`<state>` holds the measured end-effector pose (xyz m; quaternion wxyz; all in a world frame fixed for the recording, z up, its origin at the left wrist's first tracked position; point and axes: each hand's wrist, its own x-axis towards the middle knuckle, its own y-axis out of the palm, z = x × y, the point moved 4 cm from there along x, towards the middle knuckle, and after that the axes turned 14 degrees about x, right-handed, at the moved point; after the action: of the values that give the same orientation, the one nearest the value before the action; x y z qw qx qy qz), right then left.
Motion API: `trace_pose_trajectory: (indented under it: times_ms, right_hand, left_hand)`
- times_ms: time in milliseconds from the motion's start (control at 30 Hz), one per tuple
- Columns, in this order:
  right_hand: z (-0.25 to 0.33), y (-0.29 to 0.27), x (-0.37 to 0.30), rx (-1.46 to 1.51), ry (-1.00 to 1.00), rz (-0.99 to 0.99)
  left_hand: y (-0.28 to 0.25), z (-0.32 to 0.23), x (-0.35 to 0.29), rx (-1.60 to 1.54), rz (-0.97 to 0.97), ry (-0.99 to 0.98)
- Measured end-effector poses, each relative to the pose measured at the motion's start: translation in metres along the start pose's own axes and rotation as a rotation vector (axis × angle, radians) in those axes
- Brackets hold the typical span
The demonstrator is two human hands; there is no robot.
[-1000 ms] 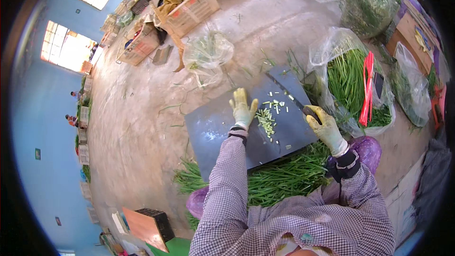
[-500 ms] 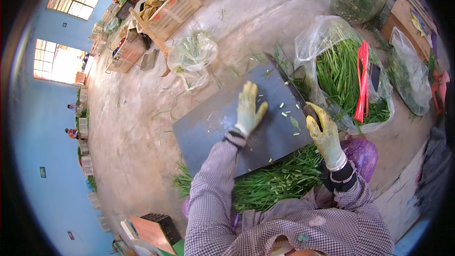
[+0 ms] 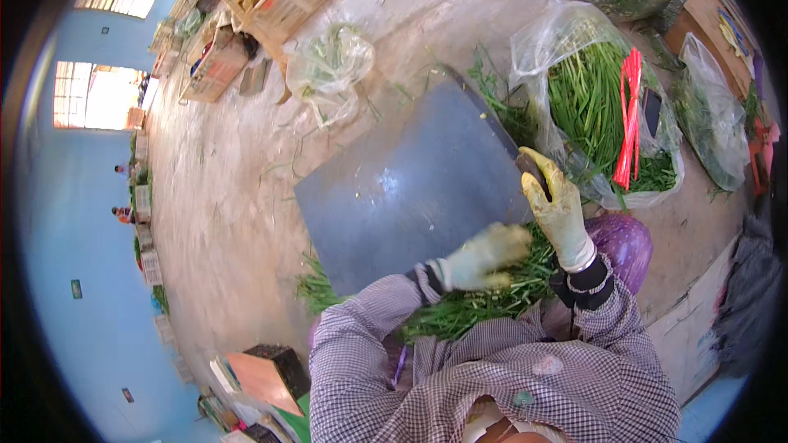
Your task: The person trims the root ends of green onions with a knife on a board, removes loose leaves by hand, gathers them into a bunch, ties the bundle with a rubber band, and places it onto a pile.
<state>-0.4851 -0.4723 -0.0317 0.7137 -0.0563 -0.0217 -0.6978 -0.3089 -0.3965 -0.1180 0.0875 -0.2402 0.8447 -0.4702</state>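
Note:
My right hand (image 3: 558,209), in a pale glove stained yellow, is closed around the dark handle of a knife (image 3: 494,125). Its long dark blade lies along the right edge of a blue-grey cutting board (image 3: 394,197). My left hand (image 3: 483,258), gloved too, is smeared by motion at the board's near edge, over a pile of long green stalks (image 3: 464,312) that look like garlic chives. How its fingers are set cannot be made out. A few small pale bits lie on the board.
Right of the board stands a clear plastic bag (image 3: 533,61) full of green stalks, with red ties (image 3: 629,119) on top. Another greens bag (image 3: 712,115) is beyond it. A thin plastic bag (image 3: 330,70) lies on the floor past the board, near plastic crates (image 3: 295,0).
My left hand has swept from the middle of the board toward me, down to its near edge. The cut stalk pieces on the board are mostly gone. My right hand keeps the knife.

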Motion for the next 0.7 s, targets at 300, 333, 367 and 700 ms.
trace_pose_trajectory:
  times_ms: [300,333,367,700]
  right_hand:
    - [-0.014,0.019,-0.006,-0.05,-0.081,0.04]
    - [-0.022,0.023,-0.007,0.011,0.016,0.049]
    - [-0.025,0.029,-0.007,-0.034,-0.066,0.059]
    - [-0.115,0.094,-0.021,-1.155,-0.096,0.249]
  left_hand:
    - [-0.052,0.111,-0.185,0.57,-0.114,-1.532]
    - [-0.041,0.092,-0.155,0.562,-0.253,-1.254]
    - [-0.015,0.085,-0.125,0.268,0.001,-1.208]
    - [0.09,-0.067,-0.059,0.388,-0.03,-0.438]
